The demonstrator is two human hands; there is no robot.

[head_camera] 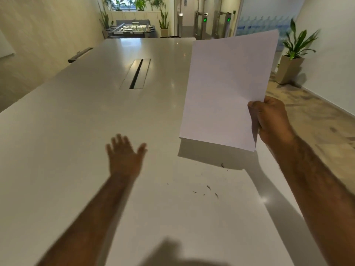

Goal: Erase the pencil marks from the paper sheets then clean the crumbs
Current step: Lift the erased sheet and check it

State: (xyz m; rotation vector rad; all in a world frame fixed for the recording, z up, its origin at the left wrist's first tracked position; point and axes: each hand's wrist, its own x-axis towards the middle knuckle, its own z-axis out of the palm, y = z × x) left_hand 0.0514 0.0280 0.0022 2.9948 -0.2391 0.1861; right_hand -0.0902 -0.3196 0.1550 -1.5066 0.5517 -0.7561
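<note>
Our right hand [269,120] holds the white paper sheets [228,89] up off the large glossy grey-white table [67,150], on the right side of the scene. The fingers are curled closed around the sheets' right edge near the lower corner, thumb on the facing side, pinching the paper. The sheets stand tilted, nearly upright, and the side facing us looks blank. We cannot tell how many sheets are in the stack. Their shadow falls on the table just below them.

Our left hand [124,156] is stretched out flat over the table, left of the sheets and apart from them, with fingers spread and nothing in it. It is blurred, so we cannot tell whether the palm touches the surface.

Small dark eraser crumbs [208,190] lie scattered on the table near us, between our two forearms and below the sheets. Further away, in the table's middle, sits a long metal cable slot [137,73].
</note>
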